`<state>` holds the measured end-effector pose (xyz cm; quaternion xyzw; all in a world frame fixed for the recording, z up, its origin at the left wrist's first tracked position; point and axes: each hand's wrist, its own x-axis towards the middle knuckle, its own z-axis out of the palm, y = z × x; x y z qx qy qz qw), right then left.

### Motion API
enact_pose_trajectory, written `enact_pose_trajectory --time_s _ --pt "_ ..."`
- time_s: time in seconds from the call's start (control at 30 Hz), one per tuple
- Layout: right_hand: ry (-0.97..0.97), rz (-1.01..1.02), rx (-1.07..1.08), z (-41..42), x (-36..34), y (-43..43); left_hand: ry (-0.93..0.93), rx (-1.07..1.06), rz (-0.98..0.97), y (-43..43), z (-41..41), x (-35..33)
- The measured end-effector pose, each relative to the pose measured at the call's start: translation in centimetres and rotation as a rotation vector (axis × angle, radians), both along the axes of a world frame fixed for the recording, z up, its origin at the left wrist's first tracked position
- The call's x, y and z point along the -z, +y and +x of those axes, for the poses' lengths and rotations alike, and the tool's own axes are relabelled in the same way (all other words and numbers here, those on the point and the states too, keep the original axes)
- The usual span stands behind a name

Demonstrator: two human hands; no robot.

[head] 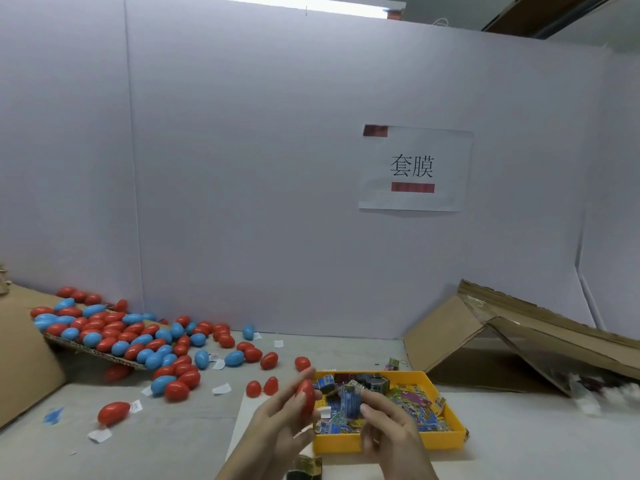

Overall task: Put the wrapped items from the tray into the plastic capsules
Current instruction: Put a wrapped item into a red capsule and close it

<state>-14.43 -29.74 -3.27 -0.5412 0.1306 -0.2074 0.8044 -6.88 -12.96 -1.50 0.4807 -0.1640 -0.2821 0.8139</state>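
My left hand (277,424) grips a red egg-shaped capsule (306,396) just left of the yellow tray (446,441). My right hand (391,431) pinches a blue wrapped item (349,403) over the tray's front part, close beside the capsule. The tray holds several wrapped items (408,403) in blue, grey and mixed colours. Whether the red capsule is open or closed is hidden by my fingers.
Several red and blue capsules (114,334) lie heaped on a cardboard flap at the left and spill over the table. Paper slips (221,389) are scattered about. A collapsed cardboard box (519,344) sits at the right. A white partition wall with a paper sign (414,169) stands behind.
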Motion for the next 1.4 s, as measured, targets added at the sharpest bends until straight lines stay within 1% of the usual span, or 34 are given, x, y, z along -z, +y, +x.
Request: enact_pose_trajectory --time_s 0.03,0.1,0.2,0.47,0.7,1.1,1.27,1.4 --pt "-0.013 0.016 -0.009 -0.1 -0.1 0.0 0.002 0.022 0.011 -0.1 -0.1 0.3" --pt "-0.014 0.03 -0.019 -0.1 -0.1 0.0 -0.026 -0.001 0.068 -0.1 -0.2 0.9" --pt "0.001 0.045 -0.034 -0.2 -0.2 0.0 -0.023 -0.037 0.07 0.3 -0.3 1.4" --pt "-0.033 -0.079 -0.041 -0.5 -0.5 0.7 -0.141 -0.064 0.154 0.6 -0.9 1.9" --pt "-0.046 -0.212 -0.059 -0.8 -0.6 0.8 -0.194 -0.046 0.178 0.2 -0.9 2.3" --pt "-0.065 -0.262 -0.028 -1.0 -0.6 0.9 -0.217 -0.069 0.22 0.0 -0.7 2.4" --pt "-0.062 -0.267 -0.058 -1.1 -0.9 0.9 -0.225 -0.062 0.216 0.1 -0.8 2.5" --pt "-0.074 -0.32 -0.075 -1.2 -0.8 1.0 -0.238 -0.057 0.202 0.2 -0.7 2.5"
